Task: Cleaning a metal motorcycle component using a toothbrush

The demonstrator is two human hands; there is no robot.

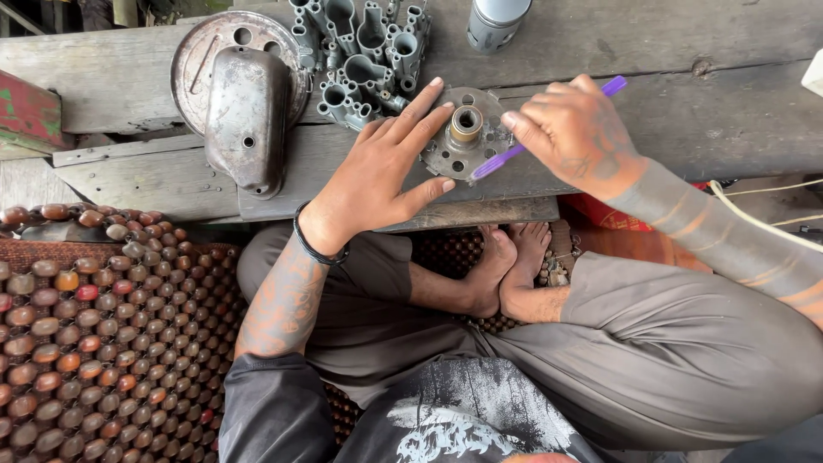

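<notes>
- I note a cluster of grey cast-metal carburettor bodies (364, 56) at the far side of the weathered wooden plank bench (686, 111), just behind the work.
- Left of it lies a rusty domed metal cover (247, 116), resting on a round perforated steel plate (201, 51).
- A grey metal cylinder (495, 21) stands at the top edge, well apart from both hands.
- A brown beaded seat mat (94, 326) fills the floor to the left; crossed legs and bare feet sit under the bench's near edge.
- Open plank remains to the right of the work.
- The round grey metal disc with a brass centre hub (465, 133) lies flat near the bench's near edge.
- Left hand (381, 176): fingers spread wide, pressing on the disc's left side.
- Right hand (570, 129): closed around a purple plastic brush (514, 150), whose tip touches the disc's near rim.
</notes>
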